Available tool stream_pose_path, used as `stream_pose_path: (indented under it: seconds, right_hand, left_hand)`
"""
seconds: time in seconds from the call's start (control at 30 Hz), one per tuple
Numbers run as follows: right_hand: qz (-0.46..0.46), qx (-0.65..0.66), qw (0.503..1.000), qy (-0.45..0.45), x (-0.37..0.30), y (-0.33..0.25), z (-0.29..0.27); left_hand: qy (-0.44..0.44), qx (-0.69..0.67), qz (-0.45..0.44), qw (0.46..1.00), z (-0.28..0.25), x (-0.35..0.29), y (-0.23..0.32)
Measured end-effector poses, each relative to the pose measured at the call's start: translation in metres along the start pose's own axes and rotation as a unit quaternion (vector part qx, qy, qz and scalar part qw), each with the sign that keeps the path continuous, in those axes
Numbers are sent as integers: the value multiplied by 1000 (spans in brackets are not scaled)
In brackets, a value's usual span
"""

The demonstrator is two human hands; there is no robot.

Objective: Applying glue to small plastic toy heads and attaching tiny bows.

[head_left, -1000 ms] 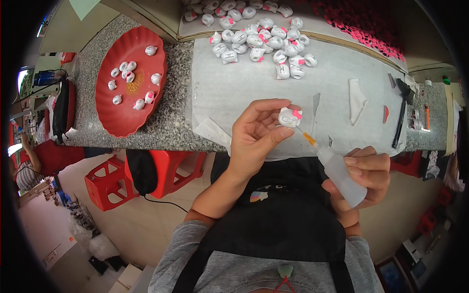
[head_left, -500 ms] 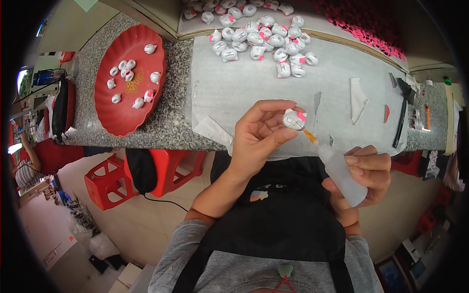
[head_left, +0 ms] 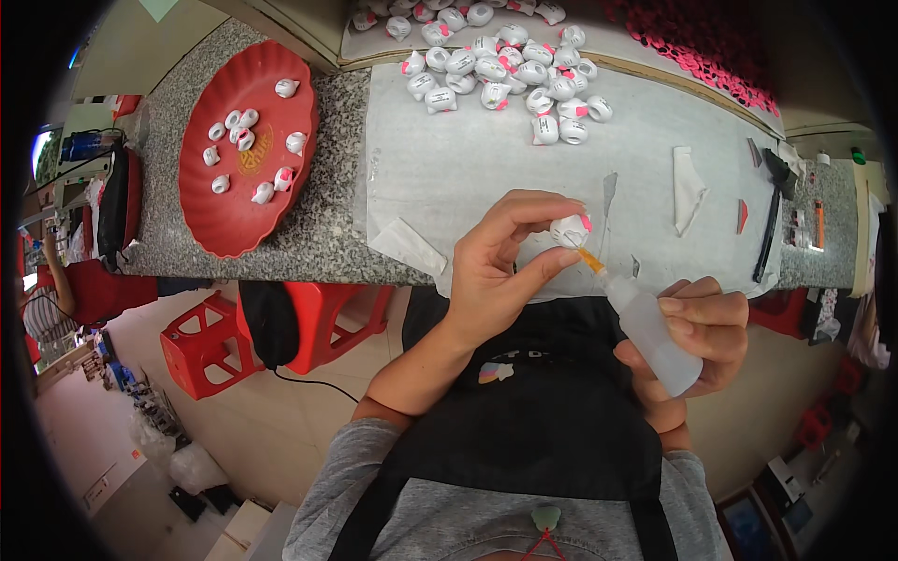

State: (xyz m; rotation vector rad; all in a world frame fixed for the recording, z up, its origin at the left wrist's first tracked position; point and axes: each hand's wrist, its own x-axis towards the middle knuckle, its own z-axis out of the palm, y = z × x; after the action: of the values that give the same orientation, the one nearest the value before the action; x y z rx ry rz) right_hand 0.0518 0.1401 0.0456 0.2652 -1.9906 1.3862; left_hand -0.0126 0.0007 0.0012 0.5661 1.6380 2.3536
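Note:
My left hand (head_left: 500, 271) pinches a small white cat-head figure (head_left: 570, 231) with a pink bow between thumb and fingers, above the paper-covered bench. My right hand (head_left: 697, 332) is wrapped round a translucent squeeze bottle (head_left: 650, 337), tilted up to the left. Its orange needle tip (head_left: 589, 259) meets or nearly meets the lower edge of the figure; exact contact is too small to tell. Beyond my hands lies a pile of similar white figures (head_left: 496, 70) with pink bows. To the left, a red scalloped tray (head_left: 201, 187) holds several more.
White paper (head_left: 468, 168) covers the granite bench (head_left: 341, 196). A folded white paper (head_left: 408, 246), a white scrap (head_left: 688, 192) and a black pen-like tool (head_left: 767, 238) lie on it. Many pink pieces (head_left: 697, 56) fill the back right. Red stools (head_left: 210, 346) stand below left; another person's arm (head_left: 61, 276) shows far left.
My left hand has turned the figure slightly, with its bow now at the upper right edge. The bottle keeps nearly the same place, its tip still at the figure's lower edge.

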Motion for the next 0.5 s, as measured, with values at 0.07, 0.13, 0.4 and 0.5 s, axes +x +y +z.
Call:
stream_pose_path:
  seconds: [0.07,0.13,0.4,0.5]
  right_hand:
    - [4,-3,1000,-14,0,-1,-1]
    - [9,-9,1000,-13,1,0,-3]
    - [47,-26,998,-30,14,4,-12]
    - [124,75,989,-24,29,23,-21]
  left_hand:
    - [11,-4,7,1000,1,1,1]
    - [16,-3,5,1000,2,2,2]
    - [13,9,37,999,-3,6,5]
    - [115,-57,-16,992,-13,9,10]
